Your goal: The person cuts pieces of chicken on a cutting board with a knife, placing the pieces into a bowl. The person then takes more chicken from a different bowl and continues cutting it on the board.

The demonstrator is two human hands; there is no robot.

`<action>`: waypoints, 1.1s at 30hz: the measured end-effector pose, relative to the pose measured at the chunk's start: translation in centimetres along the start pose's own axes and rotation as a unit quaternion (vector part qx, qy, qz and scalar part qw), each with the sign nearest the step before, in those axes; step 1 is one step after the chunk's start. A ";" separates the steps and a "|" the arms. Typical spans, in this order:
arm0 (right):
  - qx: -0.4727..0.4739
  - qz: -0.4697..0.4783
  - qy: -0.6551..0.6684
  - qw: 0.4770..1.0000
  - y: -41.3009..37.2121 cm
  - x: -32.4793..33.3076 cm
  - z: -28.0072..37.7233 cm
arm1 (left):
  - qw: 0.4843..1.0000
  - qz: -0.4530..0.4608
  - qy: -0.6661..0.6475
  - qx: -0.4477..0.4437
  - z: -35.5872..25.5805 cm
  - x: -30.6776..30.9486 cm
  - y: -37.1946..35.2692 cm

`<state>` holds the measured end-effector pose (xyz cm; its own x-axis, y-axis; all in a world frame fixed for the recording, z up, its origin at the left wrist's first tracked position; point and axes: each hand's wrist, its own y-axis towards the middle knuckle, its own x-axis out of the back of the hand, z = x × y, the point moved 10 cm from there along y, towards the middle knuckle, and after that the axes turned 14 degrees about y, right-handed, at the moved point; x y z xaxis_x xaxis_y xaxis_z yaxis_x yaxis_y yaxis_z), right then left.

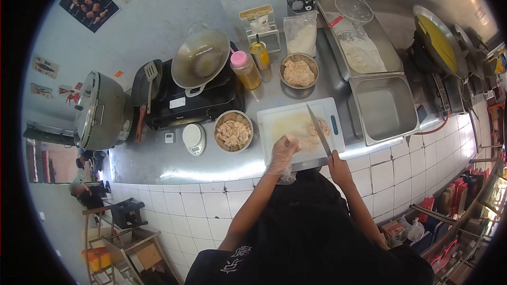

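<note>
My left hand (284,154), in a clear plastic glove, is closed on a pale piece of raw meat (302,142) over the white cutting board (270,121). My right hand (338,168), at the board's front right edge, grips the handle of a long kitchen knife (318,129). The blade slants up and away across the board, its tip toward the back. Beside the blade lie small cut bits of meat (322,126). To the left stands a steel bowl (217,140) of meat pieces, and behind the board another steel bowl (297,92) holds more pale meat.
A wok (181,66) rests on a black portable stove (167,112) at the left. Near it are a white kitchen scale (194,139) and a pink-lidded bottle (247,73). Right of the board sit a steel pan (385,106) and a tray of white powder (364,53).
</note>
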<state>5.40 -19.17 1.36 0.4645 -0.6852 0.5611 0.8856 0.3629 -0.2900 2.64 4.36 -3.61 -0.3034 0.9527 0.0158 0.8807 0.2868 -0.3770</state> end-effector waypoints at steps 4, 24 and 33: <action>0.015 0.040 -0.015 0.999 -0.5 -2.6 0.2 | 0.977 -0.068 0.177 0.102 3.1 4.8 -2.4; -0.009 0.113 -0.063 0.992 -3.6 -9.6 1.4 | 0.717 -0.016 0.586 -0.378 -3.3 1.5 -4.3; -0.084 0.108 -0.076 0.988 -2.5 -12.4 0.2 | 0.792 0.061 0.500 -0.345 3.8 0.0 -0.8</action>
<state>-2.60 -11.46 -4.75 0.6480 -0.4955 0.5784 0.7601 0.3720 -0.5328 0.57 3.73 -6.88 -0.0649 0.4822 0.8737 0.9749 -0.1564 0.1587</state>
